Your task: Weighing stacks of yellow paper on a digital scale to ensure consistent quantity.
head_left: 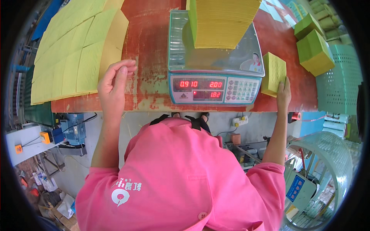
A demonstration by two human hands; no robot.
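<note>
A thick stack of yellow paper sheets (227,25) stands on the metal pan of a digital scale (214,87), whose red display is lit. My left hand (115,79) is raised, fingers outstretched and empty, beside a large block of yellow paper stacks (77,54) on the left. To the right of the scale, a smaller yellow paper stack (274,73) rests at the table's front. My right hand (284,92) grips this smaller stack at its near right corner; some of its fingers are hidden.
The worn red table (146,69) ends in a front edge close to my body. More yellow stacks (315,52) sit at the far right, by a green perforated panel (339,77). Machinery with a clear curved guard (327,154) stands low at right, and a blue motor (73,129) at left.
</note>
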